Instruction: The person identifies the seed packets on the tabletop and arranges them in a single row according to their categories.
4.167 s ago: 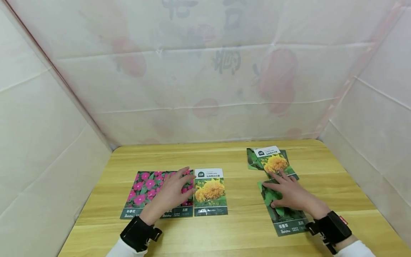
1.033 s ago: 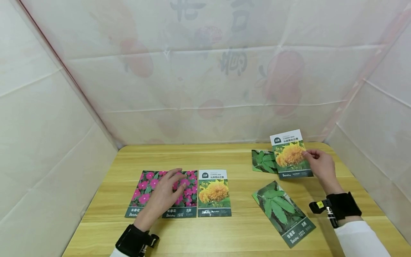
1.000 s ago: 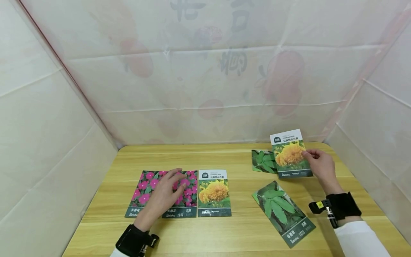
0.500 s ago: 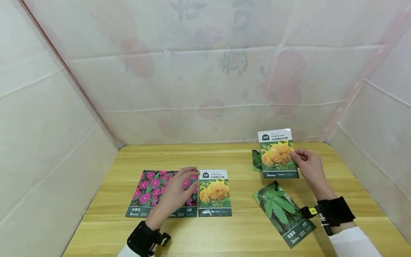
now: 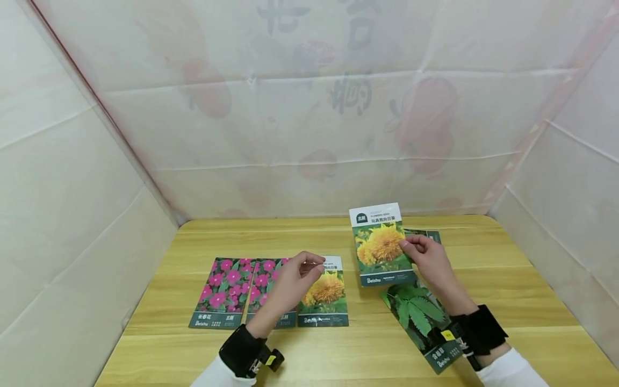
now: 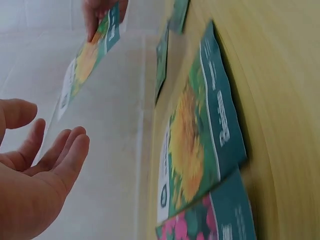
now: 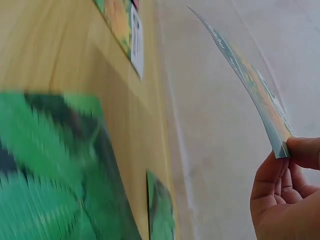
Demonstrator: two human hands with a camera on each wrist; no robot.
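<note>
My right hand [image 5: 435,271] pinches the right edge of a seed packet with yellow flowers [image 5: 382,250], held up above the table and tilted slightly. In the right wrist view this seed packet [image 7: 255,90] bows a little between thumb and fingers. My left hand [image 5: 292,282], fingers loosely bent and holding nothing, hovers over a second yellow-flower packet [image 5: 323,295], partly covering it. In the left wrist view that packet [image 6: 187,145] lies flat, apart from the fingers. Two pink-flower packets [image 5: 224,287] lie side by side to its left.
A green-leaf packet [image 5: 416,309] lies slanted under my right forearm. Behind the right hand, another leaf packet [image 5: 432,234] is mostly hidden. The wooden table [image 5: 314,355] is enclosed by pale fabric walls [image 5: 261,123].
My right hand first took the yellow-flower packet off the pile at the back right, then carried it left. My left hand has moved right, from the pink packets to above the lying yellow one.
</note>
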